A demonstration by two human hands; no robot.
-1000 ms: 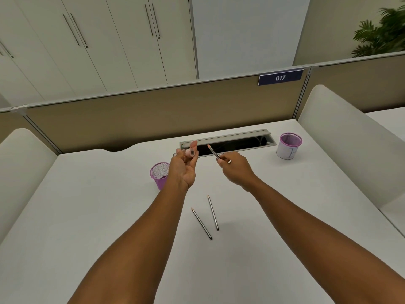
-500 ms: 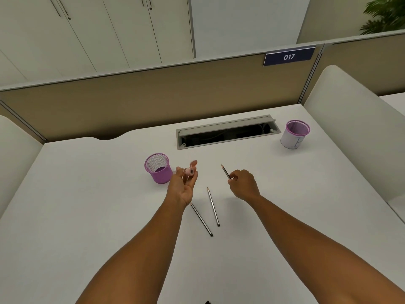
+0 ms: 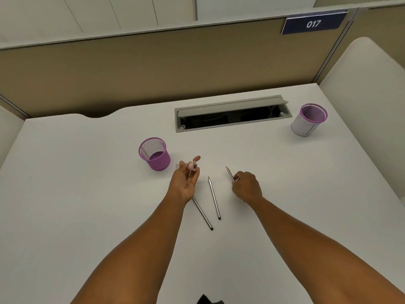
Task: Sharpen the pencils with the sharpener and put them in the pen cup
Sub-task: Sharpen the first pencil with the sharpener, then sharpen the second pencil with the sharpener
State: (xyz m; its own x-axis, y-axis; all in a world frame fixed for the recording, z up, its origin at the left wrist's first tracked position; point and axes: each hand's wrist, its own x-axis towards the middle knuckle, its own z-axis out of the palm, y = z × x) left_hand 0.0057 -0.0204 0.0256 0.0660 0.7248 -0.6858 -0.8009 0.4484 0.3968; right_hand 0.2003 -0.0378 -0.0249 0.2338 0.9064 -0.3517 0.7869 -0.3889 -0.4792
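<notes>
My left hand (image 3: 185, 183) holds a small pink sharpener (image 3: 192, 166) at its fingertips, just right of a purple mesh pen cup (image 3: 154, 153). A pencil (image 3: 230, 174) sticks out of my right hand (image 3: 246, 186), its point aimed up and left. Two more pencils lie on the white desk between my hands: one pencil (image 3: 214, 198) lies fully visible, and the other pencil (image 3: 202, 213) has its upper end hidden under my left hand.
A second cup (image 3: 309, 119), white with a purple rim, stands at the back right. A grey cable tray (image 3: 232, 114) lies open in the desk behind my hands. Partition walls enclose the back and sides. A dark object (image 3: 209, 300) shows at the bottom edge.
Both hands have dropped lower toward the desk and drawn apart. The pencil tip has moved away from the sharpener. The camera has tilted further down.
</notes>
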